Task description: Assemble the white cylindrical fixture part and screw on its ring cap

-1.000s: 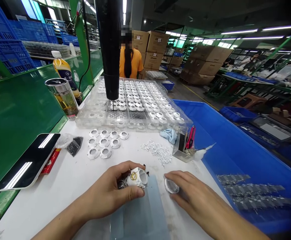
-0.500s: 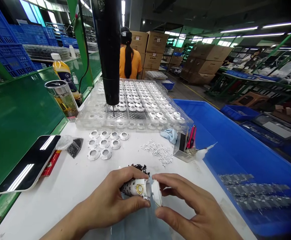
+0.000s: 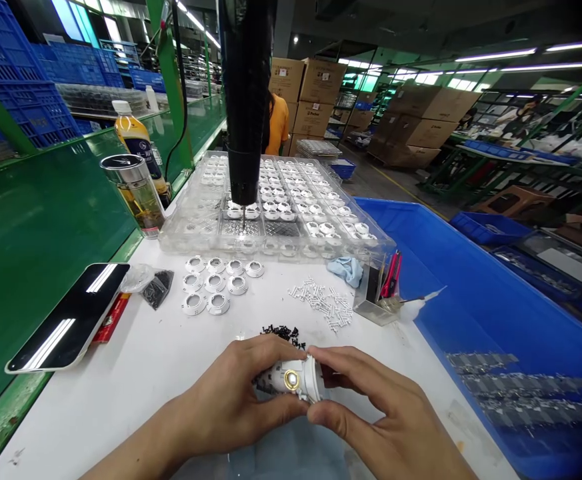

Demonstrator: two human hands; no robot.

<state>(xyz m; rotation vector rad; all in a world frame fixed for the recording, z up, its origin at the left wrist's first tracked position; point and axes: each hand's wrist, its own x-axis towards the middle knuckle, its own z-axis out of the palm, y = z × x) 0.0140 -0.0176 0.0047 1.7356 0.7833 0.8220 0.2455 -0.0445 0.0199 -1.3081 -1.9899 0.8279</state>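
Note:
My left hand point(image 3: 243, 393) is closed around a white cylindrical housing point(image 3: 281, 378) with a gold-rimmed round lens on its side. At the housing's right end sits a white round cap point(image 3: 313, 379), pinched between the thumb and fingers of my right hand point(image 3: 365, 403). Cap and housing touch; whether they are locked together I cannot tell. Just beyond my hands lies a pile of small black screws point(image 3: 283, 333). Farther off are a scatter of small white pins point(image 3: 325, 303) and several white rings point(image 3: 215, 283) in rows.
A black electric screwdriver point(image 3: 245, 107) hangs over a clear tray point(image 3: 181, 243) of white parts. To the left are a phone point(image 3: 68, 317), a glass tumbler point(image 3: 135, 193) and a bottle point(image 3: 138, 137). A box of tools point(image 3: 377, 310) and a blue bin point(image 3: 451, 287) stand right.
The white cap has moved left onto the end of the housing, closing the gap between them. My right hand came closer to my left. The whole view has shifted slightly.

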